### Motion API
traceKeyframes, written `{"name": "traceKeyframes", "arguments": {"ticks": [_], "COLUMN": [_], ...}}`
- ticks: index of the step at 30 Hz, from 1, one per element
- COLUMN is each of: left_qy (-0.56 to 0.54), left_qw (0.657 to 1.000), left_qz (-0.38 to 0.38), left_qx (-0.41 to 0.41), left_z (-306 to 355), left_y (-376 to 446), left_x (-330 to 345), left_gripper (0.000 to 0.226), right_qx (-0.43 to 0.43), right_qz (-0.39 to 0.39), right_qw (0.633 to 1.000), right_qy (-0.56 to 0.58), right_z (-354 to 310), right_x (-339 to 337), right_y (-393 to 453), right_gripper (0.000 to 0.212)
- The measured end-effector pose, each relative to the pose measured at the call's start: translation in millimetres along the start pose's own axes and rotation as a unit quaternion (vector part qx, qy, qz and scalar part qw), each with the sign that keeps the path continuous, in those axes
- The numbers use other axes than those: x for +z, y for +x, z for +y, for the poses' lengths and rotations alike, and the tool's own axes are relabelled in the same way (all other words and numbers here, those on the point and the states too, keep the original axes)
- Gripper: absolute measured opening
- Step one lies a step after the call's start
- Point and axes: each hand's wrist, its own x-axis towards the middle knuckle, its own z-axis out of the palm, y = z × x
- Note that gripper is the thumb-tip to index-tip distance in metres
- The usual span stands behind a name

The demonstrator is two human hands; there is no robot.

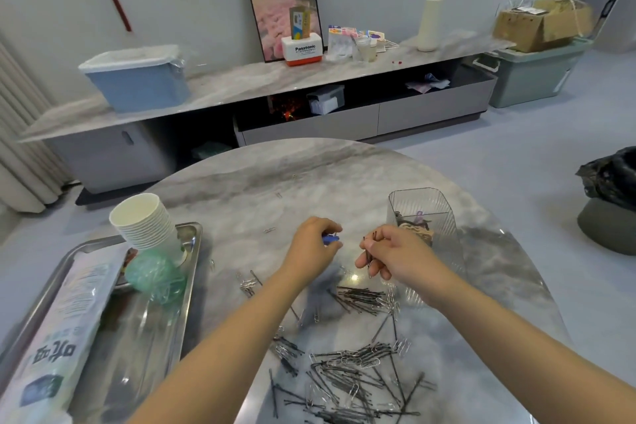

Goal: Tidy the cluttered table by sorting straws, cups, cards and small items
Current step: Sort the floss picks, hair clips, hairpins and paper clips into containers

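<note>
Two hands work above the counter (241,189): the left hand (311,246) pinches a small blue clip (330,238), the right hand (392,256) grips several hairpins (370,251). Best dropped into the clear holder (425,213) just beyond, before gathering the scattered pins (358,379). Readable: "Panasonic" on the white box (303,49)

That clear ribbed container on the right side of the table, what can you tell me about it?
The container is a see-through tub, plastic by the look of it, with fine vertical ribs on its walls and rounded corners. It stands upright and open-topped on the marble-look table, toward the far right. A few small items lie at its bottom, dark and tan with a lilac bit; what they are is unclear. The right hand, pinching dark hairpins, is just in front of it; contact cannot be judged.
</note>
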Motion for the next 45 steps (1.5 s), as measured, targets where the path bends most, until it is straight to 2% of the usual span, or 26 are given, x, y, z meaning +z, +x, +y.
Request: {"name": "traceKeyframes", "arguments": {"ticks": [6, 9, 13, 20, 24, 28, 34, 37, 41, 43, 45], "left_qy": [-0.112, -0.129, -0.089, 0.028, 0.090, 0.139, 0.097, 0.069, 0.029, 0.040, 0.051], "left_qw": [0.990, 0.986, 0.988, 0.988, 0.973, 0.955, 0.970, 0.979, 0.991, 0.997, 0.998], "left_qz": [0.071, 0.067, 0.028, -0.057, -0.049, -0.029, -0.012, 0.007, 0.008, -0.003, -0.025], "left_qx": [0.050, 0.081, 0.126, 0.141, 0.206, 0.259, 0.220, 0.191, 0.130, 0.070, 0.020], "left_z": [63, 97, 123, 134, 128, 119, 113, 111, 111, 107, 98], "left_y": [-31, -39, -37, -12, -5, -11, -17, -29, -62, -87, -113], "left_x": [-17, -12, 3, 34, 44, 45, 43, 33, 10, -6, -17], "left_gripper": [0.017, 0.018, 0.025, 0.037, 0.035, 0.043, 0.043, 0.037, 0.027, 0.025, 0.024], "right_qx": [0.005, 0.003, 0.025, 0.026, 0.026, 0.025, 0.034, 0.041, 0.054, 0.063, 0.062], "right_qz": [0.051, 0.093, 0.126, 0.125, 0.125, 0.119, 0.098, 0.034, -0.072, -0.102, -0.121], "right_qw": [0.999, 0.994, 0.986, 0.987, 0.989, 0.990, 0.992, 0.998, 0.993, 0.991, 0.991], "right_qy": [0.000, -0.048, -0.110, -0.092, -0.068, -0.072, -0.075, -0.037, 0.077, 0.064, 0.002], "right_z": [2, 6, 15, 19, 20, 17, 18, 15, 16, 15, 18], "right_x": [-34, -59, -81, -89, -93, -94, -91, -86, -70, -56, -40], "right_y": [-26, -32, -33, -31, -24, -20, -19, -26, -41, -50, -59], "right_gripper": [0.022, 0.025, 0.024, 0.024, 0.023, 0.023, 0.023, 0.022, 0.021, 0.021, 0.020]}}
